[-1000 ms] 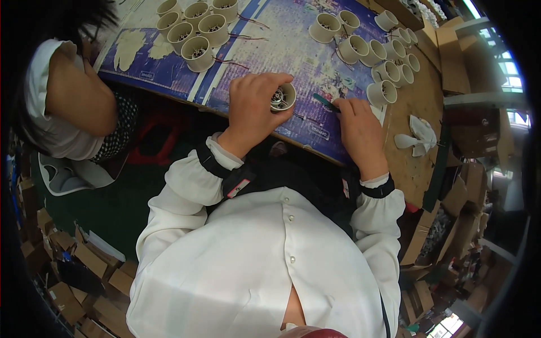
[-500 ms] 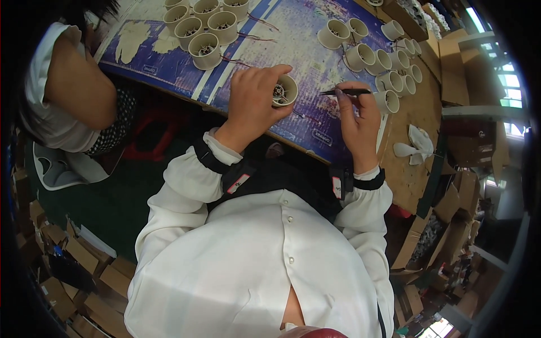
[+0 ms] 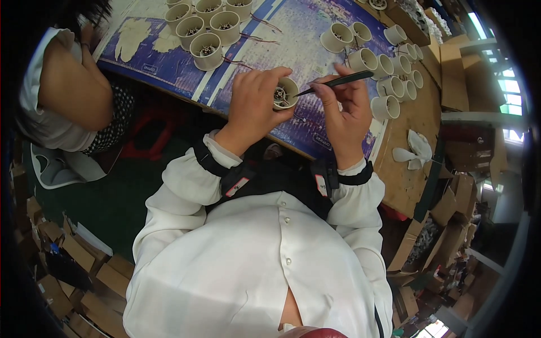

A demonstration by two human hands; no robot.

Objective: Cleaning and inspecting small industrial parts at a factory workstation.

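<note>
My left hand [image 3: 255, 104] is wrapped round a white cup-shaped housing [image 3: 291, 88], tilted so its mouth faces me. Inside the housing sits a round dark part with pale spokes [image 3: 280, 94]. In my right hand [image 3: 345, 107] is a pair of dark tweezers [image 3: 341, 80], pinched between thumb and fingers. Its tip points left and reaches the housing's right rim; whether it touches anything inside cannot be made out. Thin wires lie on the blue table covering just below the housing.
Several similar housings [image 3: 206, 52] with wires stand at the back left, and another group [image 3: 385, 107] stands at the right. A crumpled white cloth or glove [image 3: 416, 149] lies on the bare wooden table edge. Another person's arm [image 3: 79, 90] is at the left.
My right hand has moved left with the tweezers, bringing the tip from the open table to the housing's rim. My left hand still holds the housing in nearly the same place.
</note>
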